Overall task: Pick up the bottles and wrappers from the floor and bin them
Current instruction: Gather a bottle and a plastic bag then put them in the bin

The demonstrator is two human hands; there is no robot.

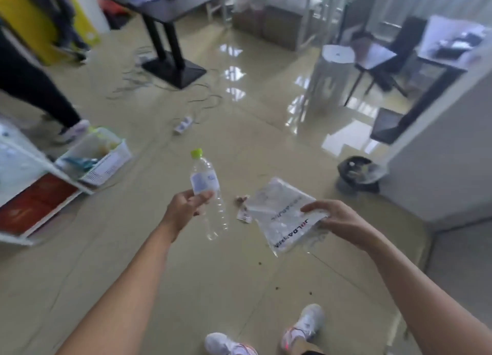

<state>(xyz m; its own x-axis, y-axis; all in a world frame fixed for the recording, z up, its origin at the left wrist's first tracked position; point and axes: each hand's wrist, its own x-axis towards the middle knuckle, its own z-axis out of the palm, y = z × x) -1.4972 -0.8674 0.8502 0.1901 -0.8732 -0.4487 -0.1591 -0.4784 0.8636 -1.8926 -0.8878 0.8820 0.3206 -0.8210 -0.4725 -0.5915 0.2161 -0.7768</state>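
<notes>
Though blurred, bottle (206,187), wrapper (285,216) in grip.

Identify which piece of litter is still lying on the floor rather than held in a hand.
The small crumpled wrapper on the tiles. The clear bottle is held in the left hand, the clear plastic bag in the right hand.

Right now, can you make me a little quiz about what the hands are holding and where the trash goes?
1. True or false: the left hand holds a bottle with a green cap.
2. What does the right hand hold? A) a cup B) a clear wrapper C) nothing
3. Fill in: small scraps lie on the ____.

Key: 1 true. 2 B. 3 floor. The dark bin stands ahead to the right.
</notes>
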